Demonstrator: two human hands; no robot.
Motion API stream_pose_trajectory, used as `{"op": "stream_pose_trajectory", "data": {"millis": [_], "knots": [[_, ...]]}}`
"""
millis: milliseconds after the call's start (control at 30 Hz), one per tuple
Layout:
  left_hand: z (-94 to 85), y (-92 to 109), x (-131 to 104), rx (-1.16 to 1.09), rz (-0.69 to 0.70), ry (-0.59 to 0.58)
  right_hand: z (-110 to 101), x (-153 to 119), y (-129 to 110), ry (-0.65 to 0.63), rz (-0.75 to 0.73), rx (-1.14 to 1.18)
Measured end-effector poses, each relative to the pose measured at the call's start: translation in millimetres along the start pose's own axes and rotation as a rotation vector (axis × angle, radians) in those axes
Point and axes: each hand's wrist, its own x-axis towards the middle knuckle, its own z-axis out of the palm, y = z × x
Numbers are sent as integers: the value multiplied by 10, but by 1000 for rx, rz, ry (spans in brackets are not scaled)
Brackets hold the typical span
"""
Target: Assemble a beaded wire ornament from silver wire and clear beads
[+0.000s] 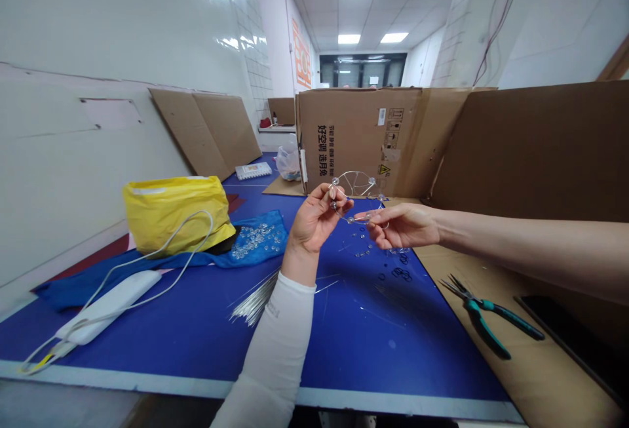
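Raised above the blue table (354, 356) is a thin silver wire ring strung with clear beads (372, 181). My left hand (313, 219), in a white sleeve, pinches its left side with thumb and fingers. From the right, my right hand (405, 225) has its thumb and fingers closed on the lower right part of the same ring. Fingertips partly cover the wire at both grips. Beneath the hands lie loose clear beads (363, 252) and several small black rings (401, 274). Beside my left forearm rests a bundle of straight silver wires (255, 300), partly hidden by the sleeve.
Teal-handled pliers (476, 303) lie with jaws apart on cardboard at right, near a black flat object (570, 330). Clear beads (255, 240) sit on blue cloth (275, 221) by a yellow bag (177, 215). A white corded device (113, 303) lies left; a cardboard box (354, 133) stands behind.
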Motion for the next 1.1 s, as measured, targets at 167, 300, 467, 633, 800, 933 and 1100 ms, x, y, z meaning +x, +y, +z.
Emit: {"op": "stream_pose_trajectory", "data": {"millis": [167, 300, 467, 633, 800, 933, 1100], "knots": [[7, -22, -2, 27, -5, 13, 106, 72, -22, -65, 59, -103], [13, -17, -5, 18, 3, -10, 168, 144, -17, -37, 63, -116], [26, -10, -9, 48, 0, 25, 154, 171, -3, -41, -3, -87], [25, -21, -3, 41, -10, 15, 111, 151, 8, -4, -56, -123], [10, -22, -5, 47, -4, 5, 136, 145, 29, 23, -83, -145], [-24, -25, -3, 33, 15, -23, 167, 175, 45, 55, -106, -151], [-39, -22, 1, 42, 16, -15, 177, 174, 32, 62, -102, -162]]}}
